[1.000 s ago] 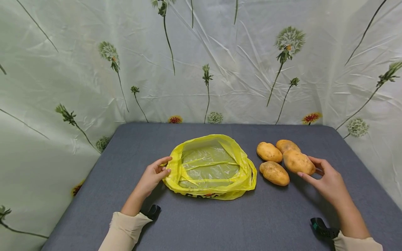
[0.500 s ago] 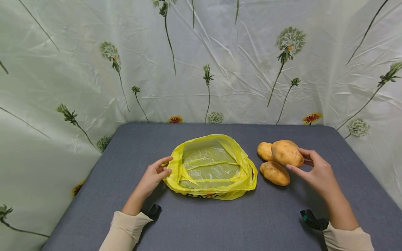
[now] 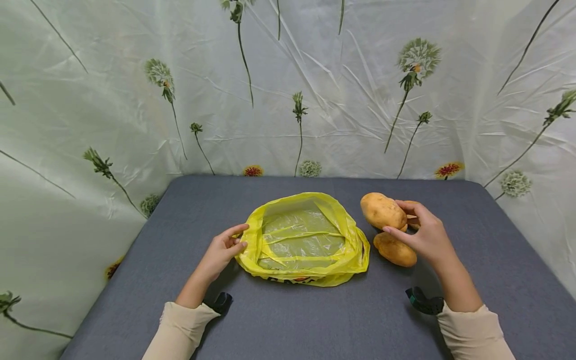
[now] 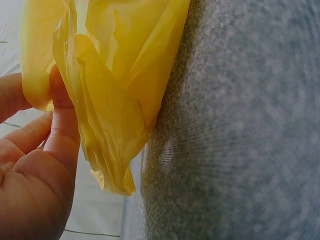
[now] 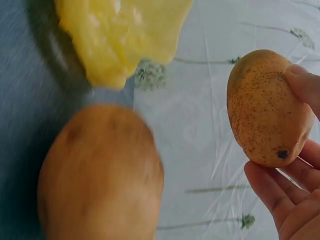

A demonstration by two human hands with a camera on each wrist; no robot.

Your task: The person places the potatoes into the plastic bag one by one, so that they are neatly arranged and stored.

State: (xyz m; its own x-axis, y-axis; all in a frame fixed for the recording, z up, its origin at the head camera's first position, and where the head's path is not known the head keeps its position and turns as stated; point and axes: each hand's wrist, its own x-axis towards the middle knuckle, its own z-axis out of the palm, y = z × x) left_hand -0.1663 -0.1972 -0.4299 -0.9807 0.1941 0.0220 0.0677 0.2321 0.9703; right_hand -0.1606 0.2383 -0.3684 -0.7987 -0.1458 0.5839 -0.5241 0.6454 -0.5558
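Observation:
A yellow plastic bag (image 3: 301, 240) lies mid-table with its mouth spread wide, showing its creased inside. My left hand (image 3: 220, 255) pinches the bag's left rim between thumb and fingers; the left wrist view shows the thumb (image 4: 62, 115) against the folded film. To the bag's right, my right hand (image 3: 425, 232) grips a potato (image 3: 382, 210) by its right end, raised above the other potatoes. In the right wrist view the held potato (image 5: 267, 110) has a dark spot. A second potato (image 3: 395, 249) rests on the table below it; others behind are mostly hidden.
The grey cloth-covered table (image 3: 315, 320) has its far edge against a pale curtain (image 3: 288, 75) printed with flowers. A dark wrist device (image 3: 425, 300) sits under each forearm. A nearer potato (image 5: 102, 175) looms in the right wrist view.
My right hand has lifted the potato and carried it left over the others, toward the bag. The left hand keeps its place on the rim.

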